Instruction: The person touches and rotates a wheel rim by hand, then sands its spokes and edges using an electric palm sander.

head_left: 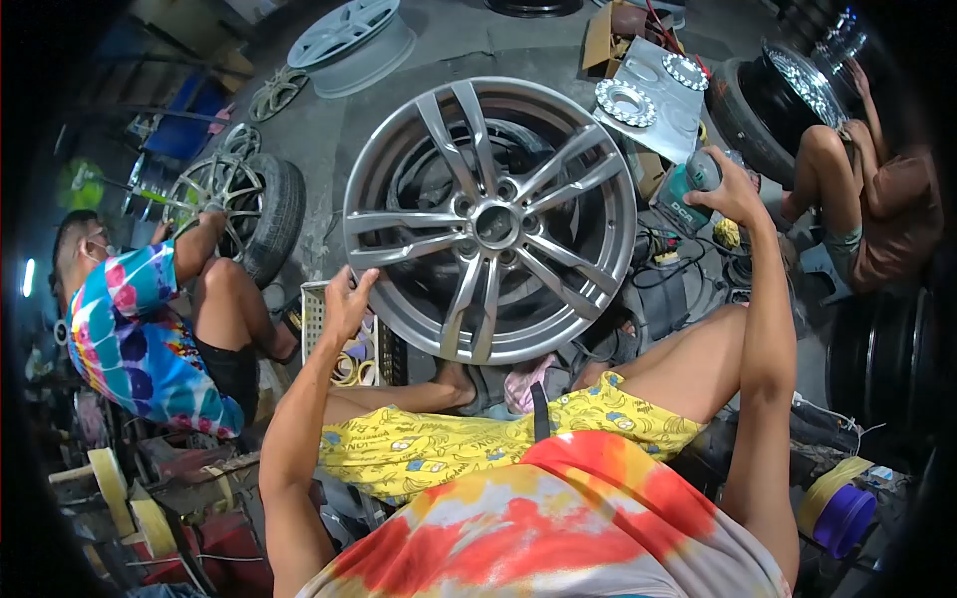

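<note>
Head view, wheel [495, 225] overlapping crate [313, 304], green box [678, 208] beside tool [704, 172] in right hand [736, 189]

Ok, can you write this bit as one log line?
left hand: at wheel, near-left edge | right hand: holding grey object, type unclear | wheel: spokes facing camera

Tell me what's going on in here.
A seated person has the left hand at the near left edge of a large grey spoked wheel. The right hand has its grip on a rounded dark grey object off the wheel's right side, by a teal box. To the left, a co-worker in a tie-dyed shirt reaches to another wheel; to the right, someone in a brown shirt sits near a tyre.
</note>
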A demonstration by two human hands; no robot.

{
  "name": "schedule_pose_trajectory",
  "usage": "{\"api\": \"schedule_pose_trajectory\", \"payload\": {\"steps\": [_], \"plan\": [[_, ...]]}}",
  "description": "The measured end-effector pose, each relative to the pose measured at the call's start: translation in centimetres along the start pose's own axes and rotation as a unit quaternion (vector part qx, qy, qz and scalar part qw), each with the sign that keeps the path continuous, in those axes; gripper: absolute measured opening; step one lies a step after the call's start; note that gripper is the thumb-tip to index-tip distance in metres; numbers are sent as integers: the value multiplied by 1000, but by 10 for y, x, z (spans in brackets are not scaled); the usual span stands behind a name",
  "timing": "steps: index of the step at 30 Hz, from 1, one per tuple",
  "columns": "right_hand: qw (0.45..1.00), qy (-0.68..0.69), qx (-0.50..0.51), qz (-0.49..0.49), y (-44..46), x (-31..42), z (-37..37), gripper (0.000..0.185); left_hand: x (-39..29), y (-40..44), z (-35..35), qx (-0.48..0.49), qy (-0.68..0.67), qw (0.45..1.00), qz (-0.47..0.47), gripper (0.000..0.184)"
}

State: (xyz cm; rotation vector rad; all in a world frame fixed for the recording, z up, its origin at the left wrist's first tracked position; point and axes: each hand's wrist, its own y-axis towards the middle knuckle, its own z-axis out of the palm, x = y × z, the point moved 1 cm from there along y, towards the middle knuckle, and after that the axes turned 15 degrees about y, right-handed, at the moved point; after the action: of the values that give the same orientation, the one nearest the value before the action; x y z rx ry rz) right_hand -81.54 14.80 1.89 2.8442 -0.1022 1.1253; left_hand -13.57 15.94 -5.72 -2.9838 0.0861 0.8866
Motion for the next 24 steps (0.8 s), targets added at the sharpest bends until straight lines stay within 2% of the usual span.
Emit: {"api": "schedule_pose_trajectory", "payload": {"steps": [1, 2, 3, 5, 7, 9, 13, 15, 17, 19, 21, 24], "plan": [[1000, 2, 2, 6, 0, 2, 1, 86, -14, 2, -6, -38, 35, 998, 32, 35], [1000, 5, 3, 11, -1, 4, 2, 85, -27, 4, -12, -37, 0, 999, -25, 36], [1000, 4, 5, 13, -1, 4, 2, 85, -3, 22, -10, -57, 61, 996, -16, 45], [1000, -2, 14, 4, 2, 8, 3, 84, 4, 50, -16, -100, 75, 992, -36, 54], [1000, -6, 21, 6, 4, 3, 3, 86, 30, 93, -18, -143, 98, 984, -33, 59], [1000, -13, 25, 8, 5, 3, 2, 87, 31, 136, -28, -160, 126, 976, -74, 61], [999, 9, 34, 36, -1, 19, -3, 88, 40, 225, -36, -212, 110, 964, -114, 56], [1000, -6, 20, 16, -1, 22, -5, 88, 49, 264, -31, -234, 102, 961, -110, 52], [1000, -17, 15, 19, 1, 32, -6, 88, 40, 290, -29, -216, 148, 959, -111, 49], [999, -25, 26, 17, 6, 37, 0, 88, 30, 298, -26, -219, 123, 964, -87, 49], [999, -18, -35, -31, 13, 43, 4, 82, 25, 298, -24, -228, 127, 961, -92, 48], [995, -18, -83, -54, 24, 62, 8, 82, 21, 292, -24, -218, 145, 961, -84, 45]]}}
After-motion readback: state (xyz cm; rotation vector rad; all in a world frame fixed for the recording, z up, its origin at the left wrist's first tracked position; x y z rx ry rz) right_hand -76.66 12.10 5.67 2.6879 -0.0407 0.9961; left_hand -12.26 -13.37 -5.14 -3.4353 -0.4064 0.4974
